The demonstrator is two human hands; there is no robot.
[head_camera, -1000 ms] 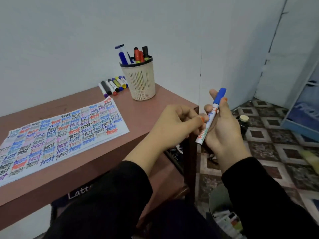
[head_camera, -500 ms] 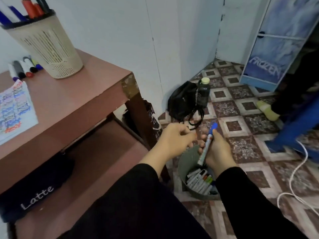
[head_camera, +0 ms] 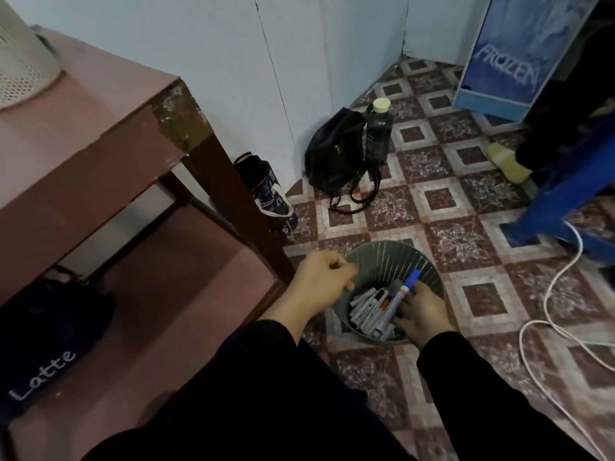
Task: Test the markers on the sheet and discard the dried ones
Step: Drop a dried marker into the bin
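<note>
A white marker with a blue cap (head_camera: 399, 299) slants over the mouth of a green slotted bin (head_camera: 392, 249) on the floor. My right hand (head_camera: 424, 314) holds it at the fingertips, low inside the bin's right side. Several discarded markers (head_camera: 366, 311) lie in the bottom of the bin. My left hand (head_camera: 321, 281) hovers at the bin's left rim, fingers loosely curled and holding nothing. The beige marker holder (head_camera: 20, 68) shows only partly at the top left on the brown table (head_camera: 100, 128). The test sheet is out of view.
The table's leg (head_camera: 239, 207) stands just left of the bin. A black backpack (head_camera: 336, 154), a bottle (head_camera: 377, 134) and a small dark bag (head_camera: 269, 191) sit by the wall. A white cable (head_camera: 545, 311) loops on the tiled floor at right. A dark "Latte" bag (head_camera: 50, 327) lies on the lower shelf.
My view has swung from the table down to the floor. My right hand has carried the blue-capped marker down into the bin's mouth, and my left hand has drawn away from it.
</note>
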